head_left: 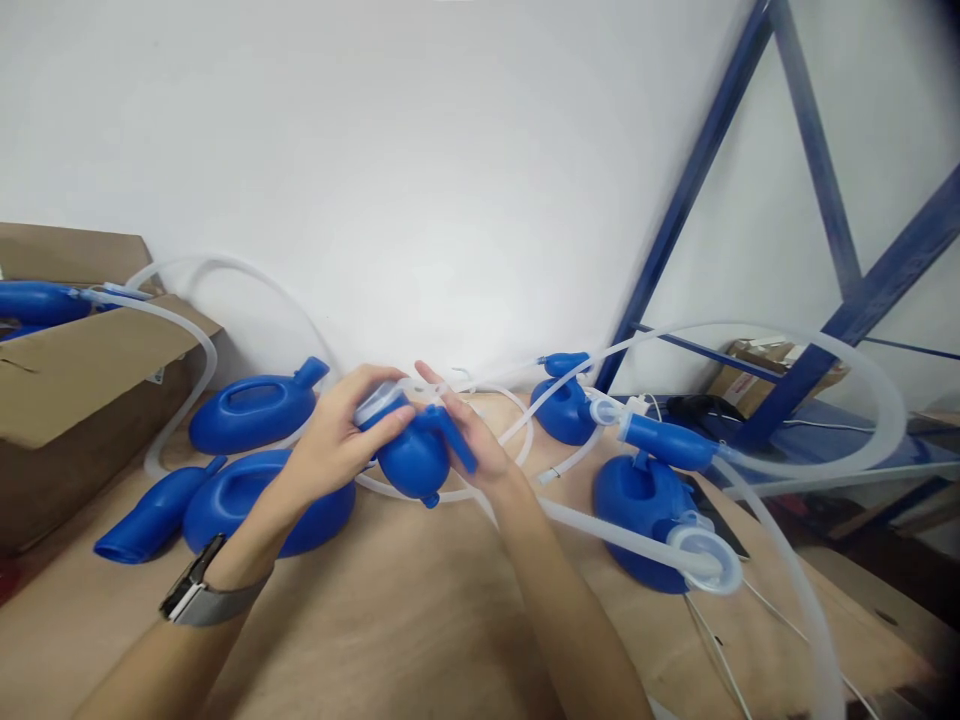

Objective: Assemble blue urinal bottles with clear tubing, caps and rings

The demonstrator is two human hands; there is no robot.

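Note:
Both my hands hold a round blue plastic container (414, 458) just above the wooden table (420, 620). My left hand (337, 440) pinches a clear cap (377, 400) at the container's neck, fingers closed round it. My right hand (472, 440) cups the container's right side beside its blue handle (456, 438), fingers partly extended along it. A clear flexible tube (450, 495) runs under the container. A watch (196, 592) sits on my left wrist.
Several blue containers lie around: two at left (255, 410) (247, 500), a blue funnel piece (154, 515), others at right (645, 515) (564, 405) with clear tubing (862, 400) looping over them. A cardboard box (82, 390) stands at left. A blue metal frame (832, 330) rises at right.

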